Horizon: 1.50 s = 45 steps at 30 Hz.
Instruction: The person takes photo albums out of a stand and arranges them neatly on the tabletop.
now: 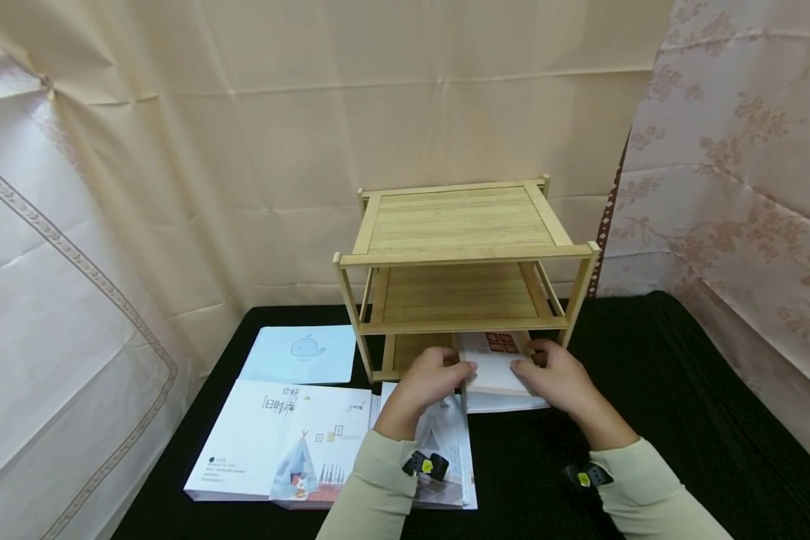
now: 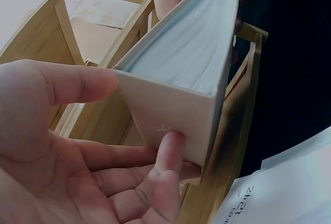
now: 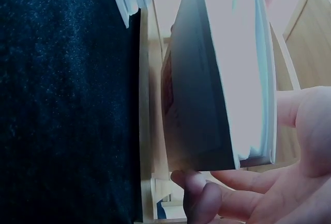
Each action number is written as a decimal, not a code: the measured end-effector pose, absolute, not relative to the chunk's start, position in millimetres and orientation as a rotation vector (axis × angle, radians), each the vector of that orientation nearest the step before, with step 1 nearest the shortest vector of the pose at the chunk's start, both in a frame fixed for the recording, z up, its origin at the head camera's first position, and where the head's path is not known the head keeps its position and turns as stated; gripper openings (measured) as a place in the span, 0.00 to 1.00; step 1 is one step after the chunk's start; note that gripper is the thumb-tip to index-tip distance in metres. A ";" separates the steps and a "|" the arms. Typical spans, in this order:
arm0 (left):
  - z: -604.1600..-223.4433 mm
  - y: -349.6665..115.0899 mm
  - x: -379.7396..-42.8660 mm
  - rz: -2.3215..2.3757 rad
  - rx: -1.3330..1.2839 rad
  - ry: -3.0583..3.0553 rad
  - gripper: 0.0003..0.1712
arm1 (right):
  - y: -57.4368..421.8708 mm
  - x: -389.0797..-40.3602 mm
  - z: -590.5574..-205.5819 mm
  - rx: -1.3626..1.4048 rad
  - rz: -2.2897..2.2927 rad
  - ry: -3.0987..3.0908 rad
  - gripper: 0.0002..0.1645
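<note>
Both hands hold a thick photo album [image 1: 493, 371] with a pale cover and a red printed block. Its far part lies under the middle shelf of a wooden rack [image 1: 472, 327]. My left hand [image 1: 437, 379] grips the left side; in the left wrist view, that hand [image 2: 77, 136] has bent fingers against the beige spine [image 2: 168, 113]. On the opposite side, my right hand [image 1: 556, 379] pinches the album. The right wrist view shows the right hand [image 3: 289, 167] at the album [image 3: 199, 110], its whitish page edges exposed between the covers.
Left of the rack lie a light blue whale-print book [image 1: 304, 354] and a thick white album [image 1: 250, 442] with a tent picture. Another white book [image 1: 455, 480] lies partly under the left forearm. Black cloth [image 1: 648, 390] covers the table; curtains [image 1: 445, 135] hang behind.
</note>
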<state>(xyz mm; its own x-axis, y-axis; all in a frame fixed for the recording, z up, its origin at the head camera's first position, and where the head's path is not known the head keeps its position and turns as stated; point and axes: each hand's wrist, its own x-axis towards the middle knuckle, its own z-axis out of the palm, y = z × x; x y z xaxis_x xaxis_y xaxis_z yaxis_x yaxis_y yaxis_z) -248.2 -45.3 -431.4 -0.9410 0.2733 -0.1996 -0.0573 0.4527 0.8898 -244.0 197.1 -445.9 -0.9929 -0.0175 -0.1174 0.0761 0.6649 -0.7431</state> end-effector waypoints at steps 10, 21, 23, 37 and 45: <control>-424.2 -46.5 -242.0 1.408 0.214 2.498 0.35 | 195.0 -241.7 -444.3 0.059 -1.247 2.770 0.45; -417.3 -47.3 -236.1 1.380 0.239 2.534 0.32 | 191.0 -236.2 -442.7 0.039 -1.277 2.798 0.41; -417.0 -48.4 -233.0 1.363 0.249 2.544 0.32 | 190.7 -233.5 -442.0 0.026 -1.279 2.791 0.41; -415.2 -50.3 -208.0 1.299 0.544 2.437 0.39 | 205.9 -204.8 -435.8 -0.087 -1.231 2.827 0.44; -420.2 -51.5 -197.6 1.297 0.521 2.365 0.35 | 210.8 -185.3 -434.7 -0.110 -1.184 2.740 0.48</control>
